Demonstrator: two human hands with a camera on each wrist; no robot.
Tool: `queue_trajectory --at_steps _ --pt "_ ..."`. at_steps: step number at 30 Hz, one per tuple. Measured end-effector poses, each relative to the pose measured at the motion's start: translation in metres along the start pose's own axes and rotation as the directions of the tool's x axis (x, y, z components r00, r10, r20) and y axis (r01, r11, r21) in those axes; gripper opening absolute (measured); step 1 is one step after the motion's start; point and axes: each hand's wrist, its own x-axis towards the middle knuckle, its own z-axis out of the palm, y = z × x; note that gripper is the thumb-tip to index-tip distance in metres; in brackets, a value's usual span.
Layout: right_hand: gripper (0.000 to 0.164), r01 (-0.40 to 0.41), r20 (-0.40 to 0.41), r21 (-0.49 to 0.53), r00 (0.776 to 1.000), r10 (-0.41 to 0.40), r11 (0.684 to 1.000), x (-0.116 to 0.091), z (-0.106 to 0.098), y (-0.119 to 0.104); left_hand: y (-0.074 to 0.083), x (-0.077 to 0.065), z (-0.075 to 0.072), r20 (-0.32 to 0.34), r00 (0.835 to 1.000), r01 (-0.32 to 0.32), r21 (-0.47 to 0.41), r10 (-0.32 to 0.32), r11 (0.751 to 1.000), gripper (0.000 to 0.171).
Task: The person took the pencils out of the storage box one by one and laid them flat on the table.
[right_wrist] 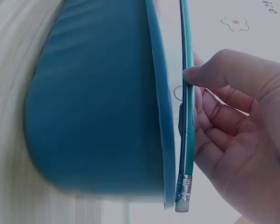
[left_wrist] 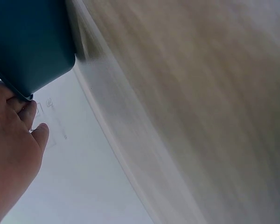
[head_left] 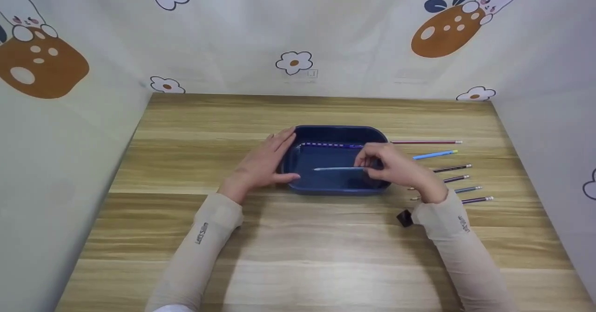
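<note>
A deep blue rectangular container (head_left: 340, 192) with rounded corners sits on the table. My left hand (head_left: 260, 163) rests at its left end, fingers straight along the rim and thumb spread over the near side; the left wrist view shows fingertips at the rim. Over the container's right part, my right hand (head_left: 389, 163) pinches a pencil (head_left: 337, 168) between thumb and fingers, tip pointing left. In the right wrist view this pencil (right_wrist: 190, 135) looks blue-green, with a metal ferrule and an eraser beside the rim. A purple patterned pencil (head_left: 326, 145) lies inside along the far wall.
Right of the container lie several pencils, among them a red one (head_left: 428, 142), a bright blue one (head_left: 435, 154) and a dark one (head_left: 456, 167). A small black block-like object (head_left: 404, 218) is beside my right sleeve. Patterned sheets enclose the wooden table (head_left: 186, 116).
</note>
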Motion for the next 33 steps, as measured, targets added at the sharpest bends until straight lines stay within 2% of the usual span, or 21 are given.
queue_trajectory --at_steps 8,14,21,29,33 --pt "0.022 -0.048 -0.015 0.028 0.999 0.049 0.998 -0.025 -0.003 0.007 0.000 -0.001 0.000 -0.010 1.000 -0.011 0.006 0.011 1.000 0.103" --pt "0.024 -0.032 -0.040 0.042 0.999 0.033 0.999 -0.043 -0.005 0.016 -0.002 0.000 0.001 -0.015 0.999 -0.030 0.022 0.030 0.999 0.104" --pt "0.025 -0.076 -0.026 0.043 0.997 0.077 0.996 -0.059 -0.008 0.021 -0.003 0.001 0.002 -0.017 0.999 -0.032 0.022 0.033 0.999 0.104" --pt "0.027 -0.003 -0.057 0.054 0.998 0.006 0.999 -0.079 -0.008 0.029 -0.002 0.001 0.002 -0.009 1.000 -0.025 0.022 0.026 0.999 0.104" --pt "0.024 -0.028 -0.051 0.082 0.998 0.033 0.996 -0.089 -0.008 0.033 -0.002 0.001 0.001 -0.013 0.999 -0.029 0.016 0.029 0.999 0.104"
